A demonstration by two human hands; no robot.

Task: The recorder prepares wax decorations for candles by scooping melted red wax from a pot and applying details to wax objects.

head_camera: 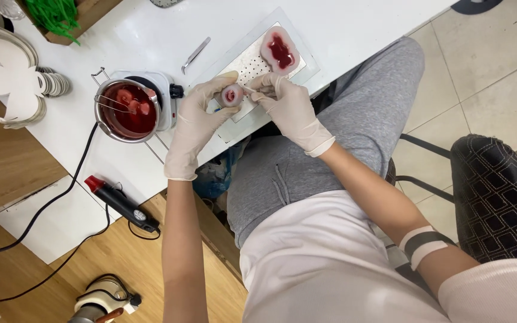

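My left hand (197, 119), in a pale glove, pinches a small round pink piece (232, 95) with a red centre, over the near corner of a perforated metal tray (250, 61). My right hand (287, 103), also gloved, holds a thin stick-like tool (248, 88) whose tip touches that piece. A larger pink mould with a dark red filling (280, 50) lies on the tray's far end.
A metal pot of red liquid (127, 110) sits on a small white heater (164, 90) left of my hands. Metal tweezers (195, 54) lie on the white table (342, 24). A black and red heat tool (118, 200), cables, and a dark patterned stool (493, 191) are nearby.
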